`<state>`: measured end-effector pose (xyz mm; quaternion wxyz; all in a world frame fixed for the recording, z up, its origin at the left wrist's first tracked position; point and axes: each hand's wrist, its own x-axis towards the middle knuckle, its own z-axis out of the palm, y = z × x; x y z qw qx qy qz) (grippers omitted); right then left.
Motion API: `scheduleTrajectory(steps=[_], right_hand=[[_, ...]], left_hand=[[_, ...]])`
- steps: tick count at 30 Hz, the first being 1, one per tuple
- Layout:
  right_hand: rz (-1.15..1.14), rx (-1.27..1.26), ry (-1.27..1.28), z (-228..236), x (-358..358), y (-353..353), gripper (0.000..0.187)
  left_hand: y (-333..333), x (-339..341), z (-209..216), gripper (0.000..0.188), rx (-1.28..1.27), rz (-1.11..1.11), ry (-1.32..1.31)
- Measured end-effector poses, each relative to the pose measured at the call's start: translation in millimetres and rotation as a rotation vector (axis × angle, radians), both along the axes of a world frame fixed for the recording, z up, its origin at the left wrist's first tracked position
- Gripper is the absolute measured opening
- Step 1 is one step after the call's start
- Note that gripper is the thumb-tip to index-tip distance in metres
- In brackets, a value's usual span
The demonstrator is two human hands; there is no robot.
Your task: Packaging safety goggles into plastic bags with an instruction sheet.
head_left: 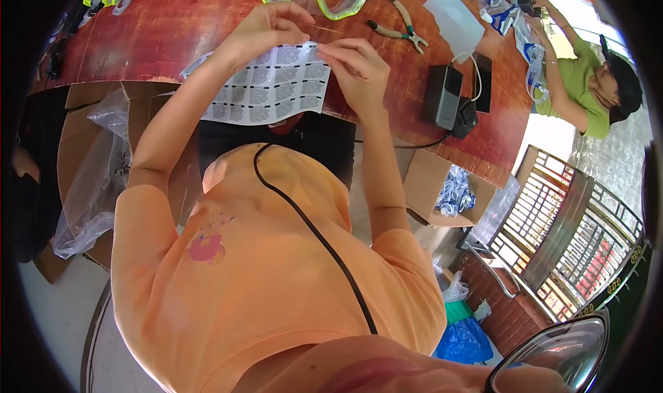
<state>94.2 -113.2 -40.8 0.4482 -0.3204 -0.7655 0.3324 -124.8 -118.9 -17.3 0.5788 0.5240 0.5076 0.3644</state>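
Note:
A white sheet printed with a grid of small text blocks hangs at the table's near edge, in front of my body. My left hand has its fingers curled at the sheet's upper edge, closed on it. At the upper right corner, my right hand pinches the sheet between thumb and fingers. Just beyond the hands on the table lies a diving mask with a yellow-green frame. Pliers with beige grips rest to its right, jaws toward me.
Dark power bank with white cable, black phone-like slab and white paper lie to the right. Blue-and-clear masks are piled near a co-worker in green. Cardboard boxes stand below the red-brown table.

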Motion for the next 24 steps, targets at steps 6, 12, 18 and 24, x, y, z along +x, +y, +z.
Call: scheduleTrajectory(steps=[6,12,18,24], right_hand=[[0.095,0.034,-0.090,9.7,-7.9,17.6,0.028],[0.135,0.050,-0.139,12.3,-11.8,17.9,0.028],[0.179,-0.071,-0.121,12.7,-16.1,21.9,0.024],[0.238,-0.096,-0.104,6.2,-14.6,24.8,0.022]], left_hand=[[5.4,-0.9,-6.2,0.018,0.095,0.152,0.006],[36.5,-15.8,-46.9,0.031,0.573,-0.366,-0.632],[14.1,-23.3,3.0,0.034,0.047,-0.153,-0.069],[11.9,-24.7,2.4,0.033,0.046,-0.153,-0.079]])
